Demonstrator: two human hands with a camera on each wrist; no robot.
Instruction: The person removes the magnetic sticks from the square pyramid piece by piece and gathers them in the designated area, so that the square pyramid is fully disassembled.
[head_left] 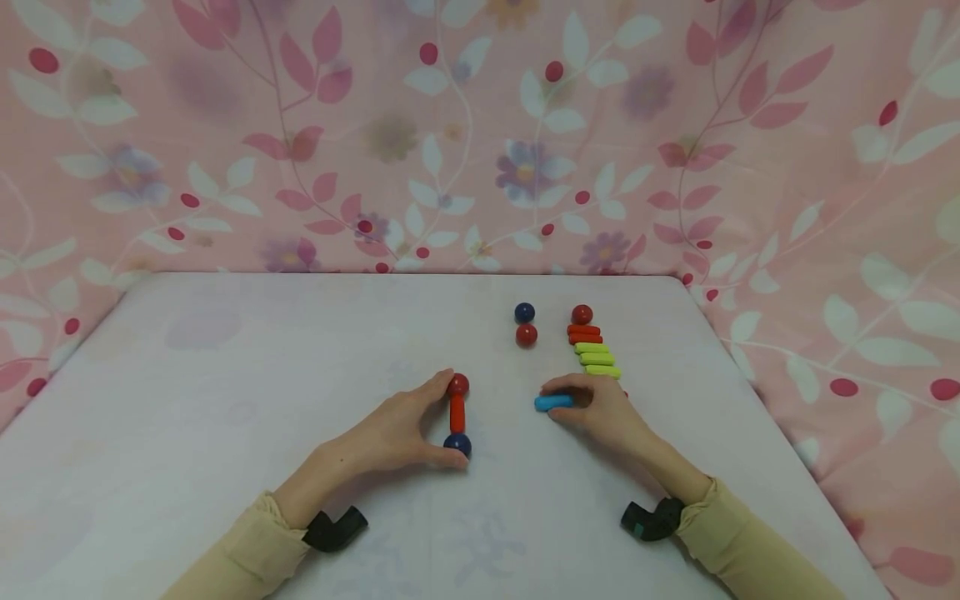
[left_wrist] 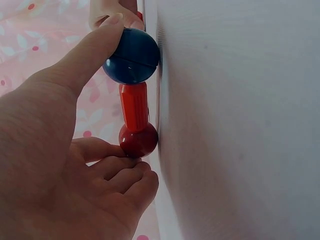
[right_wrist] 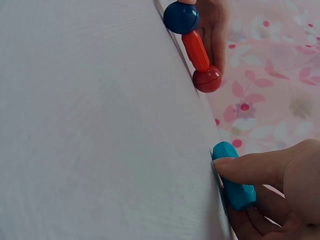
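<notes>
My left hand (head_left: 390, 429) holds a joined piece between thumb and fingertips. It is a red rod (head_left: 457, 413) with a red ball (head_left: 459, 384) at its far end and a dark blue ball (head_left: 457, 445) at its near end. In the left wrist view the thumb lies on the blue ball (left_wrist: 131, 56) and fingertips touch the red ball (left_wrist: 138, 140). To the right, my right hand (head_left: 606, 414) pinches a light blue rod (head_left: 553, 403) low over the white table. In the right wrist view, the thumb presses on that faceted blue rod (right_wrist: 235, 180).
Behind my right hand lies a row of red rods (head_left: 584, 334) and yellow-green rods (head_left: 597, 360), with a red ball (head_left: 582, 314) at its far end. Left of the row are a blue ball (head_left: 524, 312) and a red ball (head_left: 527, 336). Floral cloth (head_left: 465, 167) hangs behind the table (head_left: 225, 375).
</notes>
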